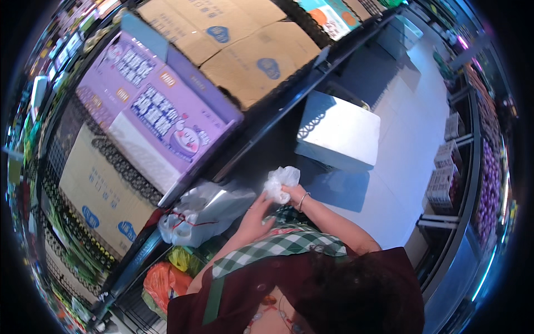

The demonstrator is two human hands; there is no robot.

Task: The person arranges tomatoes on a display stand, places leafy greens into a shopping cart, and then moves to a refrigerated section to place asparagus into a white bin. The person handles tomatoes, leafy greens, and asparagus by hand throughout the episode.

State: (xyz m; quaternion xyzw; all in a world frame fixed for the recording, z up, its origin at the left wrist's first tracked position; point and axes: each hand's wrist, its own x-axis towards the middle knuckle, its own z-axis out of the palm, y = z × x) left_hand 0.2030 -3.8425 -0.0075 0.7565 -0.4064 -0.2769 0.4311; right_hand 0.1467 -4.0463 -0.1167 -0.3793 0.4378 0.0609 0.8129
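A crumpled bundle of thin white plastic bag (pixel 278 180) is gripped in my right hand (pixel 294 194), which wears a bracelet at the wrist. My left hand (pixel 258 217) is beside the bundle with its fingers spread; its fingertips come close to the plastic, and whether they touch is hard to tell. To the left of my left hand, a sheaf of clear plastic bags (pixel 204 213) tied with red string hangs at the edge of the display stand (pixel 250 142). Both hands are in front of my green-and-white checked apron (pixel 283 246).
A purple printed carton (pixel 154 104) and flattened brown cardboard (pixel 258 62) lie on the stand. White foam boxes (pixel 340 127) rest on the floor ahead. Orange (pixel 164 279) and yellow plastic bags (pixel 179 256) are low at left. Crates (pixel 442 188) stand under the right-hand shelf.
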